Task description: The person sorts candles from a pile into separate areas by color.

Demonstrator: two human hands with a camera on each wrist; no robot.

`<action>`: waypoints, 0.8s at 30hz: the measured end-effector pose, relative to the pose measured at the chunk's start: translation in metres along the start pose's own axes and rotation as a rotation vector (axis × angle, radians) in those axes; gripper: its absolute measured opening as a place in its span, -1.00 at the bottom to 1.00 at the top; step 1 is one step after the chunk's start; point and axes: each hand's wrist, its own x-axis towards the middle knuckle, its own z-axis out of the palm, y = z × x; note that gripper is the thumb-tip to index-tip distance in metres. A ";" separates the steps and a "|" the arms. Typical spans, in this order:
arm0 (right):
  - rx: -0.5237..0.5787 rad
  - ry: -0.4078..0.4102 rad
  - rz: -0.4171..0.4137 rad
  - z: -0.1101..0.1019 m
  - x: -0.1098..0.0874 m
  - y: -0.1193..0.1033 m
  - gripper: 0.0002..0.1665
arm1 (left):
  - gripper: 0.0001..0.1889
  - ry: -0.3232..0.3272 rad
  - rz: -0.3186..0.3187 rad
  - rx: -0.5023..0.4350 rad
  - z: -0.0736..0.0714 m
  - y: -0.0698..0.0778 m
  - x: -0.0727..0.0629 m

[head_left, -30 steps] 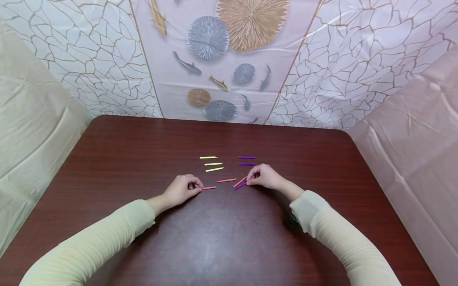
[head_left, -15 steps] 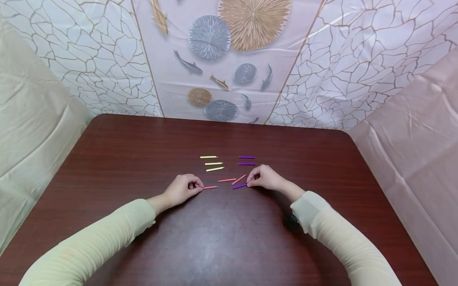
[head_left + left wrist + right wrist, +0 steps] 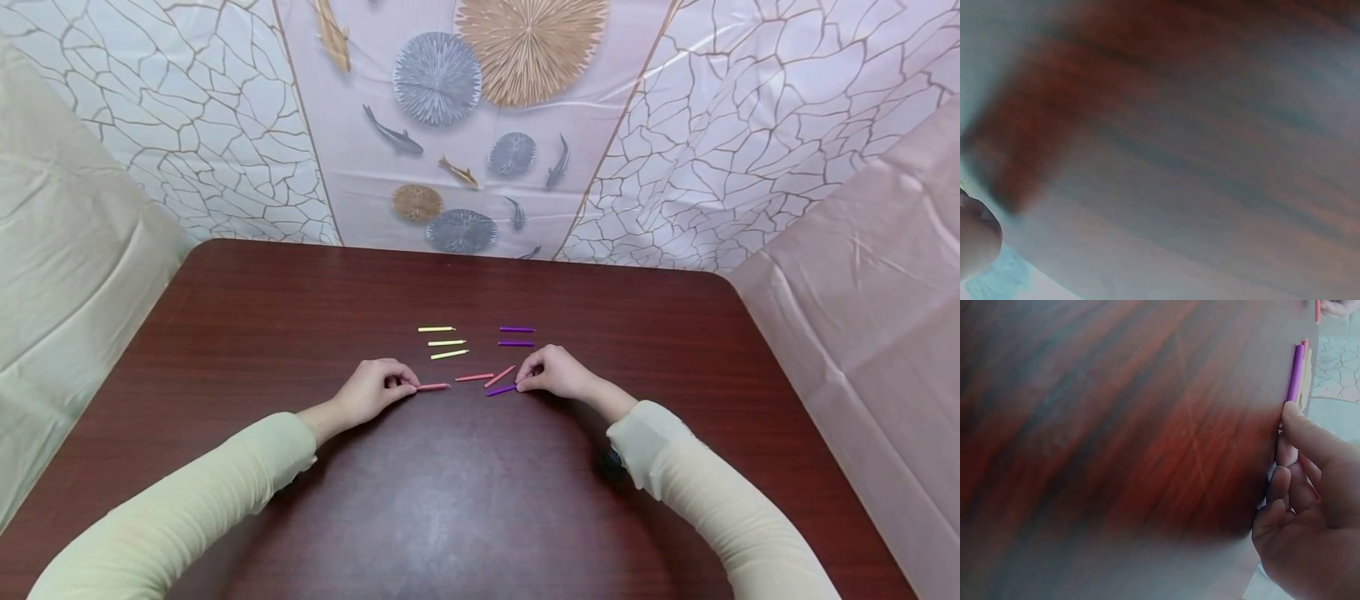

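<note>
My left hand [image 3: 377, 390] pinches the end of a coral-red candle [image 3: 435, 387], which points right just over the table. In the head view, my right hand [image 3: 557, 372] has a purple candle [image 3: 501, 390] between thumb and finger; the right wrist view also shows this purple candle [image 3: 1295, 372] at the fingertips. Between the hands lie two more coral-red candles, one nearly level [image 3: 474, 377] and a slanted candle [image 3: 499, 377] just beyond the held purple one. Only a bit of the left hand [image 3: 977, 234] enters the left wrist view, and its candle is hidden there.
Three yellow candles [image 3: 447, 342] lie in a loose stack farther back on the dark wooden table [image 3: 420, 500]. To their right, two purple candles [image 3: 516, 343] lie parallel. Patterned cloth [image 3: 480, 150] hangs behind the table's far edge.
My left hand has shifted slightly left and away from me, carrying its coral-red candle. The purple candle in my right hand has come apart from the slanted coral-red one; that hand has hardly moved.
</note>
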 end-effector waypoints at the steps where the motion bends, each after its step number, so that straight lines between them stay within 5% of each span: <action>1: 0.000 0.000 0.000 0.000 0.000 0.000 -0.93 | -0.94 0.011 -0.006 0.001 -0.002 -0.001 0.000; 24: 0.009 0.000 0.000 0.000 0.000 -0.001 -0.94 | -0.91 0.136 -0.142 0.169 -0.064 -0.040 0.001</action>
